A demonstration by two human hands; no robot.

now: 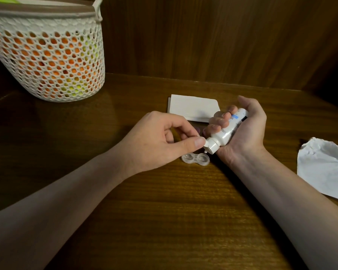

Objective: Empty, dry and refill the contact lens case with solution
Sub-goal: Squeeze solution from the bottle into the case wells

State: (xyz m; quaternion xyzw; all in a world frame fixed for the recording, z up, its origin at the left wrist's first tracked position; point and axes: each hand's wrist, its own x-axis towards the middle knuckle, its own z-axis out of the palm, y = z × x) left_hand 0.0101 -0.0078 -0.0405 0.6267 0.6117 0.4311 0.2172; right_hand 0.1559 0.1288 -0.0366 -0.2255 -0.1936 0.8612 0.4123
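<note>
A clear two-well contact lens case [195,158] lies open on the wooden table [164,211], with no caps on it. My right hand [242,129] grips a white solution bottle [225,131] with a blue label, tilted nozzle-down just above the case's right well. My left hand [160,139] pinches the bottle's flip cap [210,145] between thumb and forefinger. Two purple caps [201,130] lie behind the bottle, mostly hidden by my fingers.
A folded white tissue stack [191,108] lies behind my hands. A crumpled tissue [324,168] sits at the right edge. A white mesh basket [47,55] of orange and green items stands at the back left. Wooden walls close the back.
</note>
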